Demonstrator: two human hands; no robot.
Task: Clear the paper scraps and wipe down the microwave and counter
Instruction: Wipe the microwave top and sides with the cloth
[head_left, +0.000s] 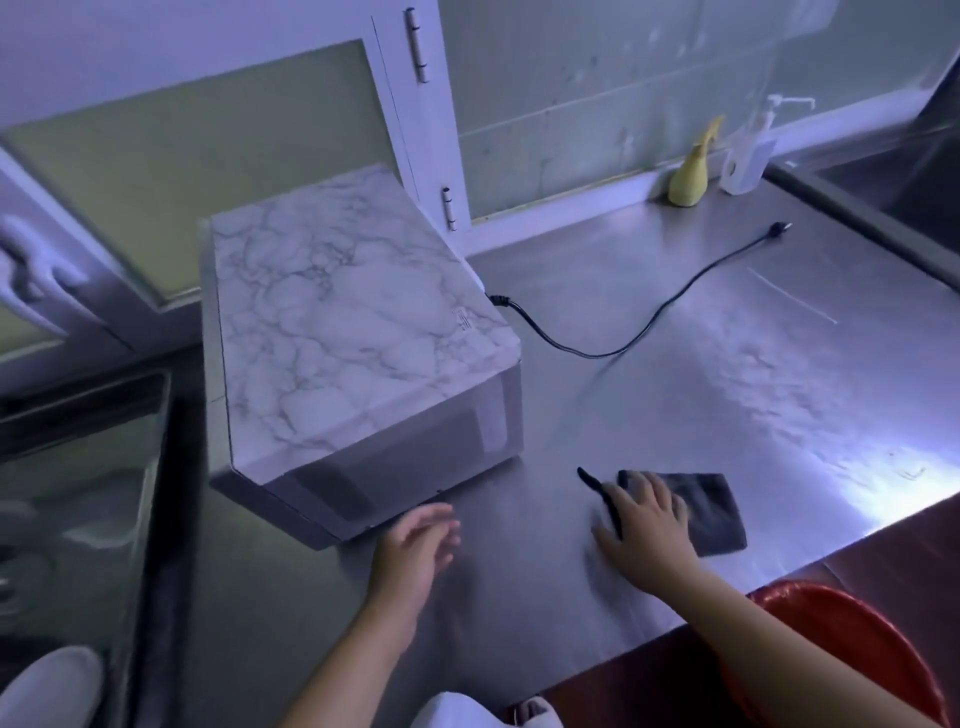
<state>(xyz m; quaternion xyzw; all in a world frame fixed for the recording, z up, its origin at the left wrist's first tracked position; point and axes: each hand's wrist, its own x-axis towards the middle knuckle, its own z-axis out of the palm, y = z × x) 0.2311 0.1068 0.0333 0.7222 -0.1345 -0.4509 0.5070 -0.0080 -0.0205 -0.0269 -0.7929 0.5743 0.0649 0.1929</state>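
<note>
Microwave (353, 332) stands on the counter (727, 338); right hand (649, 530) presses spread fingers on a dark cloth (711, 509), and left hand (410, 545) has its fingers loosely extended.

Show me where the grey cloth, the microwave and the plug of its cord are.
grey cloth (712, 513): head view, on its bare right half.
microwave (343, 332): head view, on its marbled top.
plug (777, 227): head view, on its dark body.

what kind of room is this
Most likely a kitchen, perhaps a commercial or shared one: a microwave sits on a stainless steel counter, with a pump bottle by the wall next to what looks like a sink basin.
</note>
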